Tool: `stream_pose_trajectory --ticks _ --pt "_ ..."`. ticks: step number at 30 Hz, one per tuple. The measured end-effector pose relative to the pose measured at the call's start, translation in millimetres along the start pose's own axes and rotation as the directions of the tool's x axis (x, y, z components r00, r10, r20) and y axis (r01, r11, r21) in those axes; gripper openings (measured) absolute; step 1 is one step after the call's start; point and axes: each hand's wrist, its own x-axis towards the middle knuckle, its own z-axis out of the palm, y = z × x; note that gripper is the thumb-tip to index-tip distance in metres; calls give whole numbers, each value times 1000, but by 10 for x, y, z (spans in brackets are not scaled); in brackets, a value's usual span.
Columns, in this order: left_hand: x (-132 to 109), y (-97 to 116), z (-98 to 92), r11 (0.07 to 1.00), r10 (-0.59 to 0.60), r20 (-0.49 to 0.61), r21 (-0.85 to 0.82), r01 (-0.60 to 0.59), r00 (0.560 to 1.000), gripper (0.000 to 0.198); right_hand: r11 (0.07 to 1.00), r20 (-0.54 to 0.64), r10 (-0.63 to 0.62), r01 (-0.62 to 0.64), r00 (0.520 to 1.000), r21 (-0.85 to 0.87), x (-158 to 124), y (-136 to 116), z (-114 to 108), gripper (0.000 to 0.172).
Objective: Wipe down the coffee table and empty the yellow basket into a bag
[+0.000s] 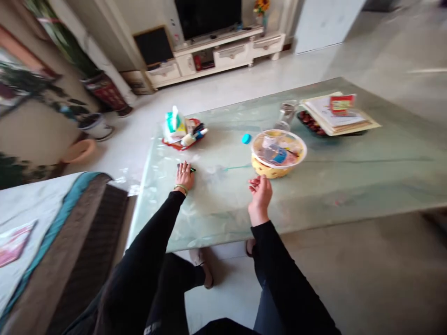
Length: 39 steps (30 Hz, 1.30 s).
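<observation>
**Contact at glass tabletop (223,218)**

A small dark object (192,170) was covered by the left hand (184,177), its fingers curled down and the wrist kept low, though a firm hold could not be told; the right hand (260,197) was held half open and empty, just beside a yellow woven basket (268,170).

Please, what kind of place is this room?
Probably a living room in a home: there is a TV on a low cabinet, a sofa, and a glass-topped table.
</observation>
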Motion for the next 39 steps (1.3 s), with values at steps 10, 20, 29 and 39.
stream_pose_trajectory --ticks 10,20,29,39 --pt "-839 -185 -82 1000 -19 59 15 18 998 62 998 139 40 -31 989 -61 -310 168 84 50" --pt "438 -92 -12 992 -90 92 96 81 992 66 997 174 27 -14 984 -75 -315 190 80 43" --pt "-90 -45 -99 1000 25 141 -21 -23 990 56 990 276 80 -44 958 -135 -418 326 189 42" --pt "-1451 166 -247 251 -30 228 -941 228 973 62 926 539 337 -169 772 -337 -891 965 464 51"
